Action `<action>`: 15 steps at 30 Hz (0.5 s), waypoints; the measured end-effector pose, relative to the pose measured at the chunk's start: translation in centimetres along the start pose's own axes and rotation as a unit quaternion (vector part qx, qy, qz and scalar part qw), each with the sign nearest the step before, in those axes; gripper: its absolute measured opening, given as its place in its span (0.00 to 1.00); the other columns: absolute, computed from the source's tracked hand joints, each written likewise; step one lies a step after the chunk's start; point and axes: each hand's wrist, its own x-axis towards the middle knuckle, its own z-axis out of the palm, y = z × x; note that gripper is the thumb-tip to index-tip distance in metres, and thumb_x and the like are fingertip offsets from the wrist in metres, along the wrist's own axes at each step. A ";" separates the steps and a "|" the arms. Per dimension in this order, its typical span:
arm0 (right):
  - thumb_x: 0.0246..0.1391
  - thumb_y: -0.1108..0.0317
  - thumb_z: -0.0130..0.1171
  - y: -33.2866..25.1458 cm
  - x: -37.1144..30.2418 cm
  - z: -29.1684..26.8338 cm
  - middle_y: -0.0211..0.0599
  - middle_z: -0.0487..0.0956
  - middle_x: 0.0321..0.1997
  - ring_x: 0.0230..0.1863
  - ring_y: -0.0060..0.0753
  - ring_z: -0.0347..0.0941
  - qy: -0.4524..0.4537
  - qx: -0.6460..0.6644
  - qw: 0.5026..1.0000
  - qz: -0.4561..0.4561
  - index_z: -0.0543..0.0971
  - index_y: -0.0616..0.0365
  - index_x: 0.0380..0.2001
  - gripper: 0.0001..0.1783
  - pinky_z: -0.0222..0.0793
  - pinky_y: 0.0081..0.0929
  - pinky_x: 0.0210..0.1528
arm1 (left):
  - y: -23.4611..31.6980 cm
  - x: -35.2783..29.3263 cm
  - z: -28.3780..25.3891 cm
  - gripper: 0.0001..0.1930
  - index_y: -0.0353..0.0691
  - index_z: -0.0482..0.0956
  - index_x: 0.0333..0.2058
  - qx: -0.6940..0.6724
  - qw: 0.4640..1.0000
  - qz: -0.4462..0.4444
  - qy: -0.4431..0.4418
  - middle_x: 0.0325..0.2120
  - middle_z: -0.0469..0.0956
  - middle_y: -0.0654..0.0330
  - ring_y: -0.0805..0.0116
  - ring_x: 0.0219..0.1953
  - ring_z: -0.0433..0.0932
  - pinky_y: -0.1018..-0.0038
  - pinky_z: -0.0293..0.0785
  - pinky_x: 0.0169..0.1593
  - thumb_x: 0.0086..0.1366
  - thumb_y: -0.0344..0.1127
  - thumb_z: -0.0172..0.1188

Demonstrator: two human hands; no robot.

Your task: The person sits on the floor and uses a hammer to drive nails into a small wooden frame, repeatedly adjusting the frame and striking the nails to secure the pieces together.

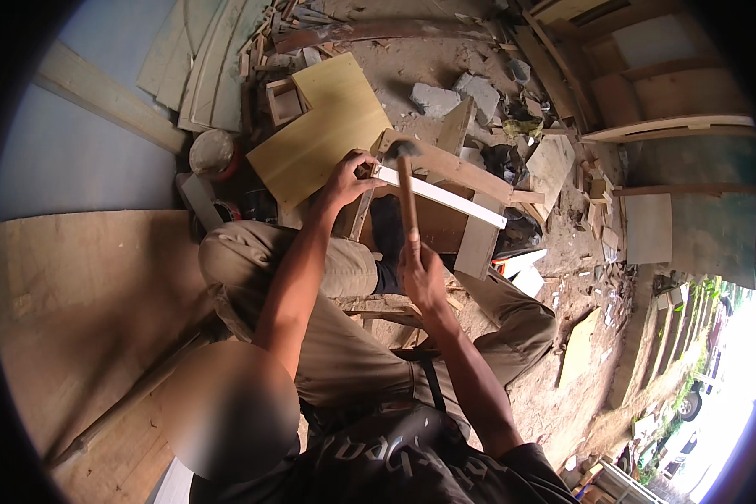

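Note:
My right hand (424, 275) is closed round the wooden handle of a hammer (409, 202). The hammer's dark head is raised over the left end of a narrow white strip (445, 198). At that same end my left hand (350, 179) has its thumb and fingers curled in a grip; whether a nail is between them is too small to tell. The strip slants down to the right, its right end over an upright grey board (478, 246). Just behind it a brown wooden plank (454, 165) runs roughly alongside.
An L-shaped yellowish board (328, 118) lies beyond my left hand. Near it stand a small wooden box (285, 102) and a bucket (213, 154). Concrete blocks (436, 99) and wood scraps litter the dirt floor. A large plywood sheet (84, 294) is at left.

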 end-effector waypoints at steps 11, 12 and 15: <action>0.69 0.47 0.40 2.4 0.3 0.7 0.25 0.67 0.15 0.19 0.16 0.61 0.061 -0.089 0.986 -0.130 0.69 0.60 0.24 0.28 0.57 0.23 0.19 | 0.0 0.1 0.4 0.21 0.38 0.79 0.38 -0.018 1.000 -0.009 -0.008 0.38 0.79 0.58 0.62 0.43 0.77 0.69 0.71 0.50 0.47 0.37 0.77; 0.69 0.43 0.39 3.8 0.1 0.4 0.26 0.66 0.15 0.19 0.17 0.61 0.040 -0.116 0.992 -0.037 0.69 0.60 0.23 0.31 0.57 0.24 0.19 | 0.1 0.0 0.7 0.21 0.38 0.79 0.39 0.008 1.000 0.015 0.006 0.37 0.79 0.59 0.62 0.40 0.77 0.69 0.72 0.48 0.47 0.38 0.77; 0.66 0.38 0.43 2.3 -2.5 0.4 0.19 0.58 0.14 0.15 0.13 0.54 0.048 0.114 0.989 0.079 0.64 0.52 0.21 0.30 0.48 0.18 0.16 | -0.1 -0.2 0.0 0.22 0.39 0.78 0.39 0.014 1.000 0.006 0.002 0.37 0.79 0.59 0.62 0.40 0.77 0.69 0.73 0.47 0.48 0.39 0.77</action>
